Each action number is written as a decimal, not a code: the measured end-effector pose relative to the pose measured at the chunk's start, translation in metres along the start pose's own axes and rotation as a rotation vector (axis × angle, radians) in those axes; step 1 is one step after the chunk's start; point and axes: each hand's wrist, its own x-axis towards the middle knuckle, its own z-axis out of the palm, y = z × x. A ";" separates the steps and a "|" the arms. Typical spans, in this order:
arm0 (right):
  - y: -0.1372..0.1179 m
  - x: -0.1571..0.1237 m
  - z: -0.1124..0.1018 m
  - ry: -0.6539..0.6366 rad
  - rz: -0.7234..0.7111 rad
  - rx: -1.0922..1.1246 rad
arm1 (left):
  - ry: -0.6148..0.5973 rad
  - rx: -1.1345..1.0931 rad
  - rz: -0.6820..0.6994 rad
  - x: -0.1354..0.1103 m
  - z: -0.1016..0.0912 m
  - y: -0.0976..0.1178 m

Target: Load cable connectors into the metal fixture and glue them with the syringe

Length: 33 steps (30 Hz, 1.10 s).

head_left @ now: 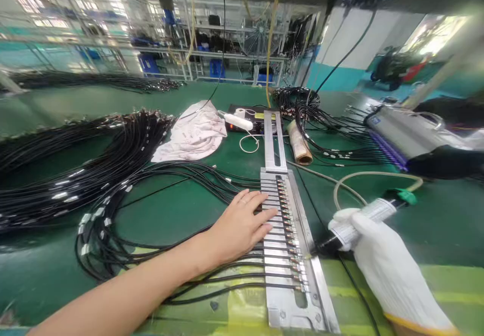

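So, far left on the green table (pixel 162 215) there's a big pile of black cables (pixel 75 174), with a white cloth (pixel 196 134) lying just behind the loops. The bare left hand (pixel 242 225) is open, fingers flat, pressing down on the cables where they sit in the slots of a long metal rack (pixel 287 305). A brown roll (pixel 300 147) lies beside the rack's far end. The right hand (pixel 381 255), in a white glove, is wrapped around a black tool (pixel 361 221) with a hose, its tip right at the cable ends on the rack's right edge. A grey machine (pixel 408 131) sits off to the right.
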 end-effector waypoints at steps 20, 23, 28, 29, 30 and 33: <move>-0.005 -0.005 0.001 -0.068 -0.021 -0.094 | 0.013 -0.007 0.007 0.003 0.000 0.002; -0.006 -0.006 0.001 -0.074 -0.016 -0.097 | 0.010 -0.012 0.004 0.003 -0.001 0.002; -0.007 -0.005 0.001 -0.070 -0.005 -0.096 | 0.000 -0.020 -0.005 0.004 -0.003 0.004; -0.007 -0.005 0.000 -0.067 0.002 -0.094 | -0.001 -0.018 -0.007 0.005 -0.003 0.005; -0.007 -0.005 0.000 -0.069 0.007 -0.092 | 0.002 -0.015 -0.006 0.005 -0.003 0.005; -0.006 -0.004 -0.002 -0.093 0.005 -0.095 | 0.017 -0.005 0.008 0.005 -0.004 0.006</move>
